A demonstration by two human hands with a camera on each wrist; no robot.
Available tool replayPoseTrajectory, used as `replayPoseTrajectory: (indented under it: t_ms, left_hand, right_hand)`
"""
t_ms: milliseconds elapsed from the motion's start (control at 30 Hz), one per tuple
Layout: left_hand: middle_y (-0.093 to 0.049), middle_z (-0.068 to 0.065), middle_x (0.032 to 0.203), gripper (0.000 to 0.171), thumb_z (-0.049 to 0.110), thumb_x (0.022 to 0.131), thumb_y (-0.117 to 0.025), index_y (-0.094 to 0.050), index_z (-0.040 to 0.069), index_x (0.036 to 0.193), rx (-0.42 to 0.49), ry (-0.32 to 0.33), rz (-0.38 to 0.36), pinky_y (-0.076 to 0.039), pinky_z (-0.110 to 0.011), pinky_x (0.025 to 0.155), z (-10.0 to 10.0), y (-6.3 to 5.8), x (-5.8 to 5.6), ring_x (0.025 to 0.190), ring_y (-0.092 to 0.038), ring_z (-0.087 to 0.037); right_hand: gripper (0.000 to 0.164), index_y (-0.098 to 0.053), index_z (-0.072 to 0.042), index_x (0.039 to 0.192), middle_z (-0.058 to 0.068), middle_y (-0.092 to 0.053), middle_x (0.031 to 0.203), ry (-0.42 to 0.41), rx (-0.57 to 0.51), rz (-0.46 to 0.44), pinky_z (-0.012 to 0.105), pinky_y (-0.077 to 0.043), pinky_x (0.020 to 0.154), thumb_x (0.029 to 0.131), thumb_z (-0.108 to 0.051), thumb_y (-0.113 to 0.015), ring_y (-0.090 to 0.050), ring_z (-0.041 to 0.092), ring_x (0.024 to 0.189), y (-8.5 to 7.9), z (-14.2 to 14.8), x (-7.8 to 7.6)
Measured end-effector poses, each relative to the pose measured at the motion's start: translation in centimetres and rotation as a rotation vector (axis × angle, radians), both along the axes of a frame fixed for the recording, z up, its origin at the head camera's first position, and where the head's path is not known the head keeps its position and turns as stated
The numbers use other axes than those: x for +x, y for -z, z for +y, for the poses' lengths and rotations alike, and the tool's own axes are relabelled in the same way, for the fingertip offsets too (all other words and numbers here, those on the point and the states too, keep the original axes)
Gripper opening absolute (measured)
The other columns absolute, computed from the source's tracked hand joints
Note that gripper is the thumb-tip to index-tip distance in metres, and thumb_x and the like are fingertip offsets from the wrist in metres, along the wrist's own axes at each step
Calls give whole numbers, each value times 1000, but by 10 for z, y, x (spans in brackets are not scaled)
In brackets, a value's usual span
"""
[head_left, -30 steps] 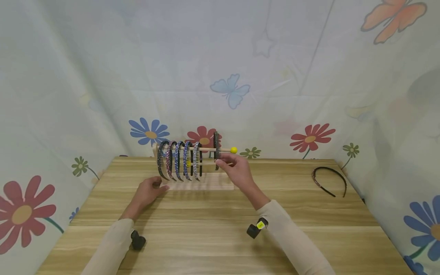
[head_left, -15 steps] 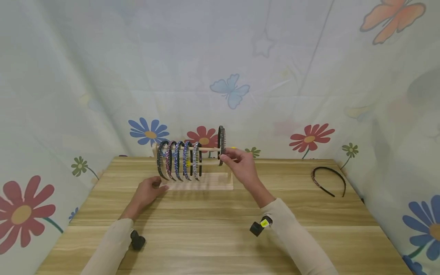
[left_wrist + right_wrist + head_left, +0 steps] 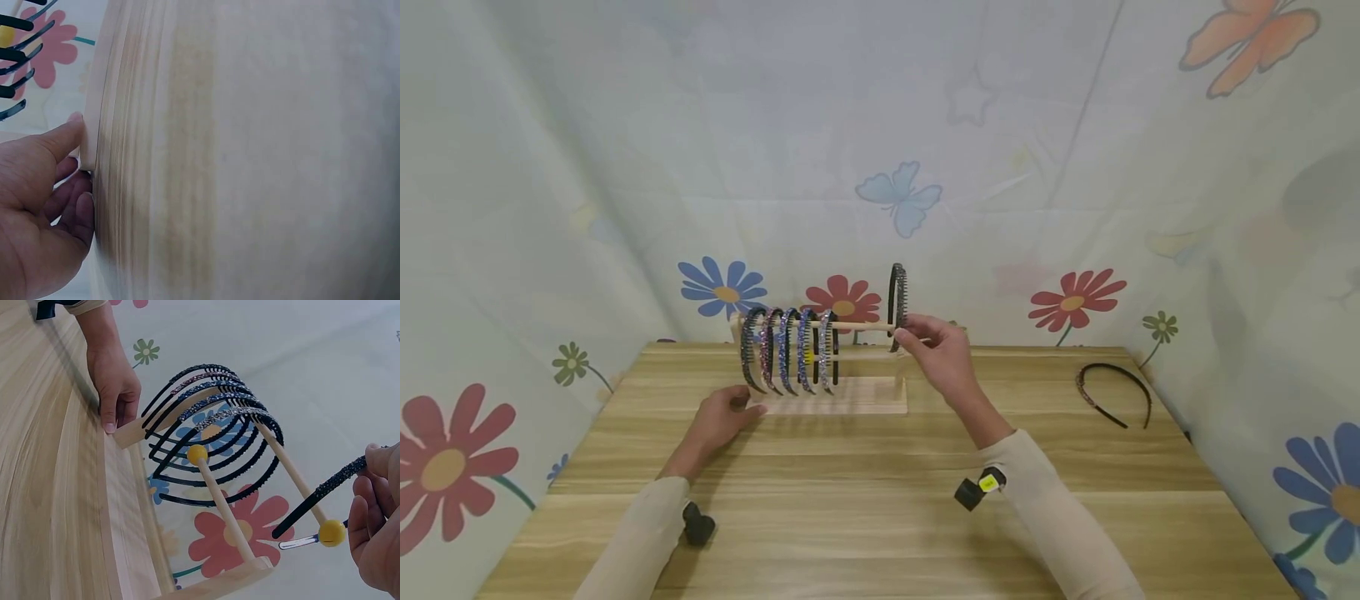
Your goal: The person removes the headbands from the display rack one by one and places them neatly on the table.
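Observation:
My right hand pinches a dark glittery headband at the right end of the stand's upper rod. In the right wrist view, the rod's yellow ball lies between that headband's two ends. My left hand grips the left end of the wooden headband stand, thumb on its base edge and fingers curled at the corner. Several glittery headbands hang in a row toward the stand's left side, in black, pink, blue and silver.
Another black headband with a reddish sparkling section lies on the wooden table at the right. A second yellow ball tips the stand's lower front rod. Behind the table hangs a flower-printed cloth.
My right hand has carried the dark headband rightward and up along the rod to its end, tilting it. My left hand and the hanging headbands have stayed put.

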State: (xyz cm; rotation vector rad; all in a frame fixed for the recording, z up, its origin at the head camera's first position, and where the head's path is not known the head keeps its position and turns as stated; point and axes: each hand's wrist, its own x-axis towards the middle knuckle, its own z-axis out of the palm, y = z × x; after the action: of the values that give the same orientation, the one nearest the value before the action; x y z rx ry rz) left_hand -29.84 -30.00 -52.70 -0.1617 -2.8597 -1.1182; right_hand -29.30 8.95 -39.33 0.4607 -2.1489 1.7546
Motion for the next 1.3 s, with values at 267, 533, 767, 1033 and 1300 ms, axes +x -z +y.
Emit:
replayPoseTrajectory:
  t_ms: [267, 533, 767, 1033, 1300]
  left_hand:
    - [-65, -28, 130, 52, 28, 98, -71, -60, -8, 134, 2, 5, -5, -49, -59, 103, 1, -2, 1, 122, -61, -45]
    - [-66, -28, 128, 51, 28, 97, -72, -62, -8, 132, -10, 6, 7, -49, -59, 102, 1, -1, 0, 120, -62, -45]
    - [-63, -30, 131, 55, 29, 98, -71, -59, -9, 134, -14, -3, -10, -47, -60, 105, 1, 0, -1, 124, -59, -47]
    - [-65, -30, 129, 54, 28, 97, -72, -60, -9, 134, -9, 2, 8, -47, -59, 104, 0, 1, -1, 123, -60, -46]
    - [-62, -32, 131, 56, 29, 98, -72, -58, -11, 134, -16, 7, 5, -46, -60, 106, -1, 2, -2, 124, -58, -48]
  right_hand:
    - [25, -75, 5, 111, 19, -76, 93, 18, -32, 3, 17, -56, 71, 91, -9, -79, -66, 4, 78, -3, 9, -1]
    - [26, -75, 2, 113, 18, -75, 96, 43, 6, 4, 18, -55, 68, 93, -14, -78, -67, 8, 79, -7, 21, 1]
    - [27, -75, 1, 114, 17, -76, 97, 52, 22, 33, 17, -56, 69, 92, -14, -79, -68, 8, 80, -8, 34, 2]
    - [26, -75, 2, 113, 17, -75, 97, 86, 46, 48, 17, -55, 68, 92, -15, -78, -67, 6, 81, -6, 49, 1]
    - [26, -74, 2, 111, 18, -75, 98, 134, 70, 40, 16, -55, 70, 92, -15, -79, -69, 18, 87, -3, 62, -2]
